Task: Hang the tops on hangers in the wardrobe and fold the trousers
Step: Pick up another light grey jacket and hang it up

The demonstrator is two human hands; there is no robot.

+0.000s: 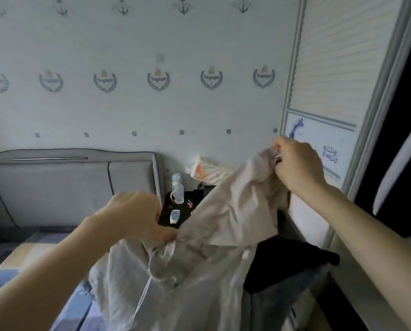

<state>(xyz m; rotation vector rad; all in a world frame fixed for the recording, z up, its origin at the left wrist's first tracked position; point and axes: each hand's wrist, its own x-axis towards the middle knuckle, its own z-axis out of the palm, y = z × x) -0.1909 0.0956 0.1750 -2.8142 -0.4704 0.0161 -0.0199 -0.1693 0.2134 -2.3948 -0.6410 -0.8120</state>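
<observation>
Right hand pinches one upper corner of a beige shirt, raised near the wardrobe door. Left hand grips the other corner, lower. Shirt hangs over the bed, beside dark clothes.

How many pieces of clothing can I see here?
2: a beige top held up by both hands, and a black garment lying on the bed behind it. More may be hidden underneath.
</observation>
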